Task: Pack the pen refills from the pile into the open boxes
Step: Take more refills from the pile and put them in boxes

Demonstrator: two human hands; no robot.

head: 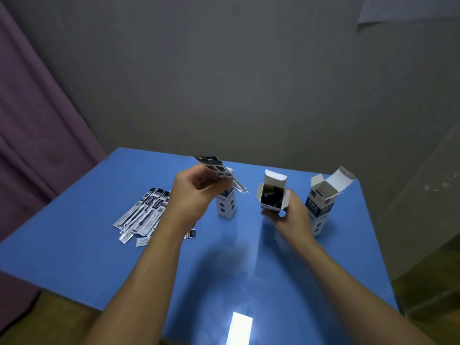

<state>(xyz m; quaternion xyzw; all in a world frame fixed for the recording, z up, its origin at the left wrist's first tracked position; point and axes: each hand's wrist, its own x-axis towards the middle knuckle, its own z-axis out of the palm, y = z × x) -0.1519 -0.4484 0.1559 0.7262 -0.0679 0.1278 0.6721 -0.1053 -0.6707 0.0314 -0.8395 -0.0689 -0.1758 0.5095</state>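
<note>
Left hand (196, 192) pinching refill packets (220, 171), right hand (290, 215) around open box (272, 195) — dark contents, perhaps refills — indistinct

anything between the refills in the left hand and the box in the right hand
Nothing visible. The refills in the left hand are up in the air, and the box held by the right hand has its flaps open, with only bare table behind the gap.

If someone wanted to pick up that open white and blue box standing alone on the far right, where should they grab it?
Take the white and blue cardboard box on the right around its printed middle, coming from the side with fingers on opposite walls. It stands upright on the blue table, and its top flaps are splayed open, so a grip from above would likely crush them or block the opening.
</note>
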